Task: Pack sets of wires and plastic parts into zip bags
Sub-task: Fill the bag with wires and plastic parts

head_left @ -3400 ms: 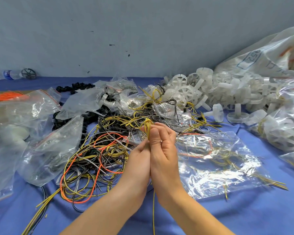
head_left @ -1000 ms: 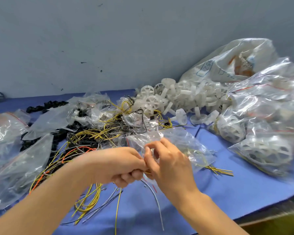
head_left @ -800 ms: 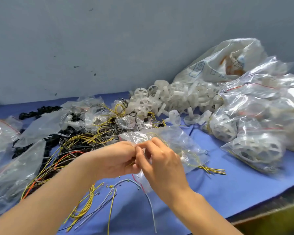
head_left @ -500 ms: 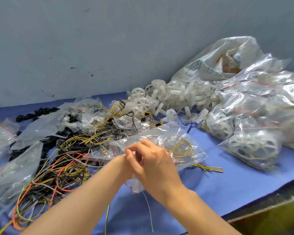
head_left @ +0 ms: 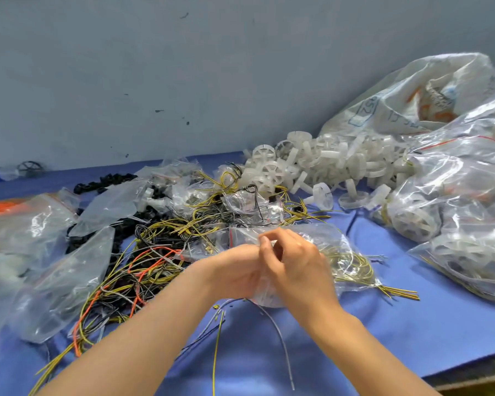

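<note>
Zip bag [head_left: 350, 254] in R hand [head_left: 295, 267] pinch.

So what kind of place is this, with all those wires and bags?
Probably a small workshop where parts get packed: a heap of white plastic wheels, tangled wires, and zip bags already filled.

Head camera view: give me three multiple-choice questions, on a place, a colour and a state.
1. Where is the pile of loose white plastic wheels?
A. by the back wall
B. under the forearms
C. on the floor
2. What colour is the table cover?
A. green
B. blue
C. red
3. The clear zip bag of yellow wires is:
A. lying untouched
B. hanging from the wall
C. gripped by hands
Key: 1 A, the wheels lie against the wall; 2 B, bare cloth shows blue; 3 C, left hand and right hand both grip it.
</note>
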The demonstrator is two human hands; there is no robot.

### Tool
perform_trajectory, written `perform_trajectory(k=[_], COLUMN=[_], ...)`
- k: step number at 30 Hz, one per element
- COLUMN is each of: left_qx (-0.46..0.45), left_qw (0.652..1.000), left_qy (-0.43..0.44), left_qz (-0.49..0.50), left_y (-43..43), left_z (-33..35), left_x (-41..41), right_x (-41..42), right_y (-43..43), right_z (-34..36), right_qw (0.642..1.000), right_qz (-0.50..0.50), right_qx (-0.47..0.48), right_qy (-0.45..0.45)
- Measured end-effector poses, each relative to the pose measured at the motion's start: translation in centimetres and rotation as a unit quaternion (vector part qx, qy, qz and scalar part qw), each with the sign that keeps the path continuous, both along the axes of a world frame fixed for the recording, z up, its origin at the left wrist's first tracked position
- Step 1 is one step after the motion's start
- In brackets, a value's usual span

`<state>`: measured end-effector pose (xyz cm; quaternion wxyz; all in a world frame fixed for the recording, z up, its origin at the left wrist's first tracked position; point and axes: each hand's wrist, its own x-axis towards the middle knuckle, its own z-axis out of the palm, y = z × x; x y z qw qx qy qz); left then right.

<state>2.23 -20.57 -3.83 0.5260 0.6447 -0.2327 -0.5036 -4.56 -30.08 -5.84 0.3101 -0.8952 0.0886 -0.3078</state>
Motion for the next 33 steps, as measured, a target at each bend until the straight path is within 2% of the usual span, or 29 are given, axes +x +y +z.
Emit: perform_trajectory(k=[4,7,9,11,14,16,20,23,27,33], left_qx=[-0.025,-0.031,-0.015,0.021,0.07,0.094,0.155,0.171,0.243,0.305], left_qw=[0.998,0.985,0.96,0.919,0.853,0.825,0.82,0.8,0.731,0.682], left_qy=[-0.028,-0.087,-0.168,-0.271,-0.407,-0.463,-0.504,-0.553,-0.631,-0.66], left_qz=[0.052,0.148,0.226,0.286,0.318,0.311,0.224,0.157,0.096,0.084], left_y=[4.7,8.7,11.3,14.0,17.7,19.2,19.8,19.2,18.4,19.2], left_z=[0.6,0.5,0.5,0.6,0.4,0.3,-0.1,-0.9,-2.5,-2.9], left_x=[1.3,2.4,3.1,3.7,4.7,5.2,4.8,3.9,3.1,2.9], right_x=[0.7,0.9,1.1,1.3,1.7,2.1,2.7,2.9,3.1,3.2], right_y=[0.9,1.5,1.9,2.3,2.5,2.5,2.7,3.3,3.9,4.4], right_z=[-0.4,-0.6,-0.8,-1.0,-1.3,-1.7,-2.4,-2.4,-2.6,-2.8], right_qw=[0.999,0.995,0.988,0.983,0.978,0.972,0.964,0.96,0.956,0.956], right_qz=[0.008,0.04,0.057,0.059,0.051,0.047,0.048,0.055,0.061,0.073], right_qx=[-0.026,-0.083,-0.138,-0.172,-0.201,-0.231,-0.262,-0.269,-0.282,-0.281], right_qy=[0.025,0.036,0.044,0.025,-0.012,-0.02,-0.026,-0.047,-0.047,-0.039])
